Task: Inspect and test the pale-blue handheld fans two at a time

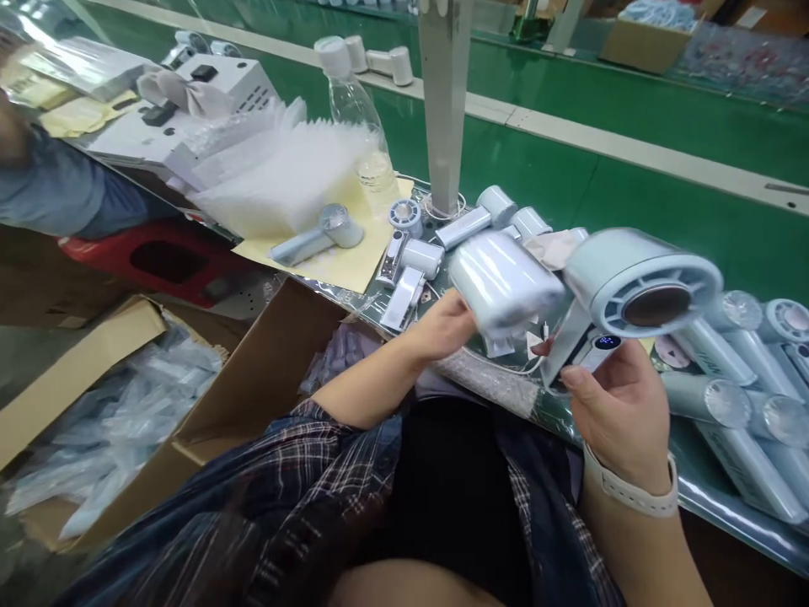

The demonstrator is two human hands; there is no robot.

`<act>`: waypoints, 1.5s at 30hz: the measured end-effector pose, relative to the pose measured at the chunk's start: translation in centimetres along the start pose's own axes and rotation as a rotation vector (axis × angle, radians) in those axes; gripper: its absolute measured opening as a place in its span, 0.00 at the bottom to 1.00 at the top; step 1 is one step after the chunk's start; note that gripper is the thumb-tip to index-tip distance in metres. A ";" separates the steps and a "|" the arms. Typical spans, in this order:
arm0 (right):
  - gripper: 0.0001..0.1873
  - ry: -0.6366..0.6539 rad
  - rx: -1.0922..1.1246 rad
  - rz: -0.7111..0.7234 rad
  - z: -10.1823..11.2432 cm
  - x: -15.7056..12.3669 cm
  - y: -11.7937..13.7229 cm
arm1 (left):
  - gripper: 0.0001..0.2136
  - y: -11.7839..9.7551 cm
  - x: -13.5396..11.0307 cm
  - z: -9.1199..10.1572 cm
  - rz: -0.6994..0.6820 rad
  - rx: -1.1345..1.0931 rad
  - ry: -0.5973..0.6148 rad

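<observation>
My right hand (623, 409) is closed round the handle of a pale blue hand-held fan (638, 291). Its round head points toward me and a small lit display shows on the handle. My left hand (442, 324) grips a fan wrapped in a clear plastic bag (502, 282), held just left of the other fan. Both hands hover over the near edge of the green work table (632, 118). A white watch strap circles my right wrist.
Several more fans (739, 371) lie at the right and around a grey post (446, 101). A water bottle (357, 118) and foam sheets (284, 173) stand behind. An open cardboard box (265, 371) of bagged items sits at my left. Another person's sleeve (56, 190) shows far left.
</observation>
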State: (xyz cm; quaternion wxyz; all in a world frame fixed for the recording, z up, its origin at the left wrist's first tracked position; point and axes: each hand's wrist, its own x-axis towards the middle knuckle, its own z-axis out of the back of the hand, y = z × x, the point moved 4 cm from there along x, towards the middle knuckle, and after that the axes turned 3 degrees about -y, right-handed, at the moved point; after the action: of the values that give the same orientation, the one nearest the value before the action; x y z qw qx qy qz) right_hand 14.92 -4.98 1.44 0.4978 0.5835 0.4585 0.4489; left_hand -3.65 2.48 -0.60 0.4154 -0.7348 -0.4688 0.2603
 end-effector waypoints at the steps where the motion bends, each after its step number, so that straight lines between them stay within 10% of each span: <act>1: 0.28 -0.015 0.020 -0.010 0.1 0.0 0.2 | 0.32 0.0 0.2 -0.2 -0.015 -0.017 0.017; 12: 0.16 -0.073 0.192 -0.103 0.3 -0.7 0.1 | 0.28 -0.7 -1.2 -4.2 0.063 0.014 0.278; 34: 0.17 -0.038 0.223 -0.128 0.0 -0.9 -0.9 | 0.24 -0.3 -1.2 -3.7 0.011 0.015 0.289; 45: 0.13 -0.086 0.180 -0.131 -0.1 -0.8 -1.5 | 0.25 1.4 0.0 -2.1 0.013 0.052 0.109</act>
State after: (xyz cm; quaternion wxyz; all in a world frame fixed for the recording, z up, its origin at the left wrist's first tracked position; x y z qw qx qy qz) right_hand 14.57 -5.61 -0.12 0.4909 0.6132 0.5125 0.3469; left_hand -1.38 1.39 -0.69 0.4574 -0.7400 -0.4338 0.2346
